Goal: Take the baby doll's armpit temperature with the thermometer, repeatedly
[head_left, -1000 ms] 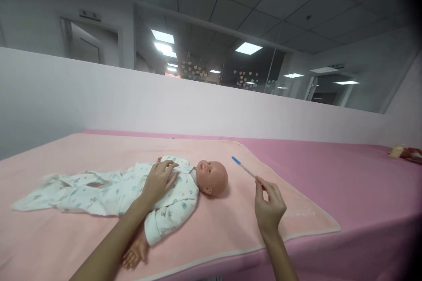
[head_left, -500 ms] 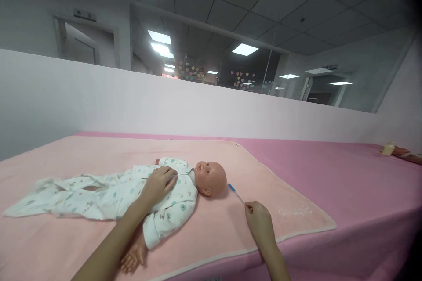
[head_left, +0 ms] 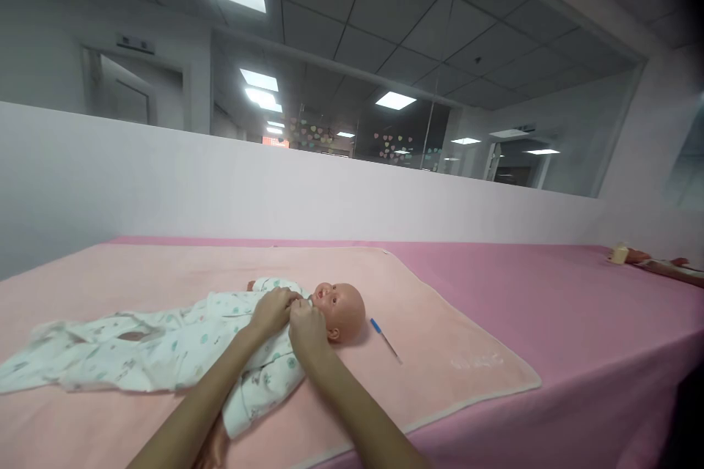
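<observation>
A baby doll (head_left: 347, 311) lies on its back, head to the right, dressed in a white outfit (head_left: 203, 330) with small green prints. At its collar, my left hand (head_left: 273, 311) rests on the chest with fingers bent and pinched on the fabric. Close beside it, my right hand (head_left: 308, 324) is closed at the neckline; its fingertips are partly hidden, but they appear to grip the collar. Right of the doll's head, a thin stick with a blue end (head_left: 376, 325) lies loose. My left forearm covers part of the doll's near arm.
A peach blanket (head_left: 440, 352) with a pale edge lies under the doll, over a pink cover (head_left: 550, 308). At the far right are a small yellowish bottle (head_left: 619, 255) and what looks like another doll (head_left: 668, 269). A white wall (head_left: 275, 190) with windows above stands behind.
My right hand has let go of the blue-ended stick, leaving it on the blanket, and moved left to the doll's collar. My left hand has closed on the outfit. The view has tilted up slightly.
</observation>
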Motion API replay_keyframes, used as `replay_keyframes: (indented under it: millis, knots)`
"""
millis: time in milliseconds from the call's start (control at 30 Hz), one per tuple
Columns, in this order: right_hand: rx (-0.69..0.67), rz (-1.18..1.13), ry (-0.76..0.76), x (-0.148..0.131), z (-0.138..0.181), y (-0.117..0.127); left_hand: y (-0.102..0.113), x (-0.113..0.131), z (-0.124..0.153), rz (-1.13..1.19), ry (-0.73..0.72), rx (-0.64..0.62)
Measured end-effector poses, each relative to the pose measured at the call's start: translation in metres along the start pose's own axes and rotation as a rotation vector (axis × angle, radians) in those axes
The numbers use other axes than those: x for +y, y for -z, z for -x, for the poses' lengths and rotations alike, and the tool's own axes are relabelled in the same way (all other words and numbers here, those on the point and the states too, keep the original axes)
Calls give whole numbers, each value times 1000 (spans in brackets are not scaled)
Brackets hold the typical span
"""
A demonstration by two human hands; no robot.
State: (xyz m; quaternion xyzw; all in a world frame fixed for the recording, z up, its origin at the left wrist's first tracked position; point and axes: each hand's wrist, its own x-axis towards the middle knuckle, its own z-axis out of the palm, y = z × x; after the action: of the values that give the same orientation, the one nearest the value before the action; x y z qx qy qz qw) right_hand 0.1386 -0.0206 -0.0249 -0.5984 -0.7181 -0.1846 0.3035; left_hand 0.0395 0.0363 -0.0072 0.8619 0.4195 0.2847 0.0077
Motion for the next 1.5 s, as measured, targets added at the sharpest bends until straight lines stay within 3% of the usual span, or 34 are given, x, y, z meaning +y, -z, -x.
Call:
replay_keyframes:
  millis: [200, 367, 567, 867, 1267, 1500]
  knots:
    - [-43, -34, -124, -6, -2, -27, -13, -13, 10, 72, 40, 33]
    - [-23, -193, -140, 4, 2, -25, -11, -10, 12, 170, 114, 76]
    - [56, -331, -128, 9, 4, -27, -8, -6, 15, 226, 96, 102]
    - [202, -435, -144, 4, 13, -28, -5, -3, 14, 411, 158, 52]
    - [323, -587, -121, 9, 10, -35, -13, -17, 7, 699, 305, 78]
    - [322, -596, -125, 7, 11, -34, -3, -10, 10, 727, 192, 7]
